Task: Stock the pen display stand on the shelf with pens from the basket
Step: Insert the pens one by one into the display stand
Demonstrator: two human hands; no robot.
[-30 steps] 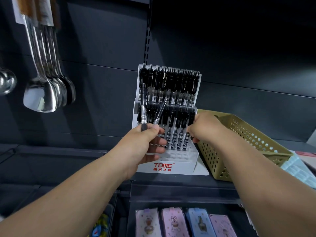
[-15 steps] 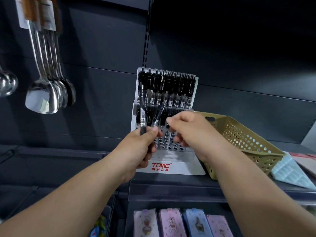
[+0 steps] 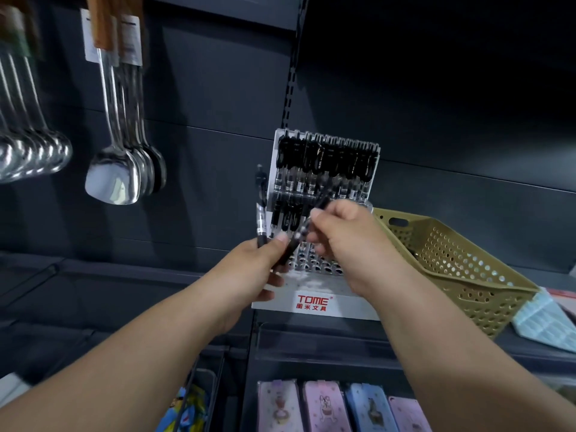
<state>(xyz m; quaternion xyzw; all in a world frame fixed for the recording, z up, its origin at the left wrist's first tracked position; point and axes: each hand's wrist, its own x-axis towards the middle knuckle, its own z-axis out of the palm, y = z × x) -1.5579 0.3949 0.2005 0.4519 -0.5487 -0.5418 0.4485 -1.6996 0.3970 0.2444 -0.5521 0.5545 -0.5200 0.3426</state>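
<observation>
Two pens [image 3: 261, 217] gripped by left hand [image 3: 256, 271], right hand [image 3: 349, 241] pinching one, hiding stand [image 3: 344, 303] (basket [image 3: 461, 275] beside)

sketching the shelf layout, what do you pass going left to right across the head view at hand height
Hanging ladles → hanging spatulas → left hand gripping pens → right hand pinching one pen → tan basket → pale blue pack. The display stand is left out: both hands overlap it.

one head-worn view, close, facing forward and slightly up at the pen display stand [image 3: 324, 302] on the shelf [image 3: 124, 275].
</observation>
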